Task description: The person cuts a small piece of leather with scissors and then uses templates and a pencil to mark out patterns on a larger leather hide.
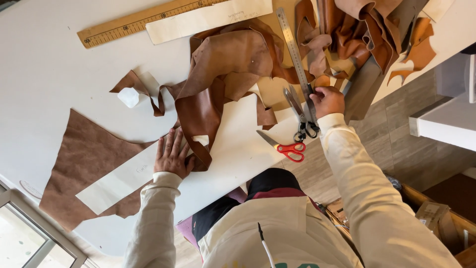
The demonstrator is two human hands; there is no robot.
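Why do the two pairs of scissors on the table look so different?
The red-handled scissors have bright plastic loops, while the large black-handled metal shears have dark ones. The red pair is shorter; the shears have longer, heavier blades. The red pair lies alone near the white table edge, while the shears lie beside the steel ruler, just under the right hand. Both lie flat with blades shut, handles toward the person.

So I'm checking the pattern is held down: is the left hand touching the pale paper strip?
Touching. The head view shows the left hand lying flat, palm down, on the pale paper strip, with its fingers spread over the strip's upper end.
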